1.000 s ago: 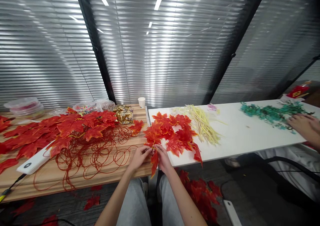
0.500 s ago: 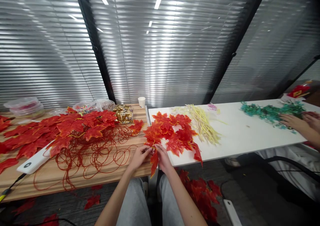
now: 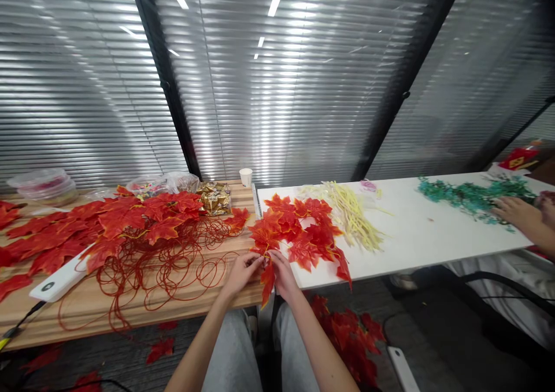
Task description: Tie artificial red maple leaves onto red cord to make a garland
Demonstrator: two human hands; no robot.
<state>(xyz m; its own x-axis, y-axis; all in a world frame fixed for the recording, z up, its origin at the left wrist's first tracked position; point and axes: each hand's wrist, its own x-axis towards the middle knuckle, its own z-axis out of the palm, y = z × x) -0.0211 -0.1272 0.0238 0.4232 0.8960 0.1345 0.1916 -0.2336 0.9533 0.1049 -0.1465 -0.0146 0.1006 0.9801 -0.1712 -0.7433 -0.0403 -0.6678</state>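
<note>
At the front edge of the tables, my left hand [image 3: 244, 272] and my right hand [image 3: 282, 272] meet with fingertips pinched at the near end of a red maple-leaf garland [image 3: 281, 224]. One orange-red leaf [image 3: 267, 282] hangs down between them. Exactly which bit of stem or string each hand pinches is too small to see. The garland's other leaves spread over the white table, some drooping over its edge. Left of my hands lies a tangle of red cord [image 3: 160, 265] beside a heap of red maple leaves [image 3: 121, 215].
Yellow strips [image 3: 353, 215] lie right of the garland. Farther right, a co-worker's hand [image 3: 515, 213] rests at a green garland [image 3: 459, 195]. A white power strip [image 3: 60, 282], gold packets [image 3: 214, 198] and a paper cup [image 3: 245, 177] stand on the wooden table. Leaves [image 3: 351, 337] lie below.
My hands hold almost the same place at the garland. On the right, the co-worker's hands have shifted slightly to the right along the green garland.
</note>
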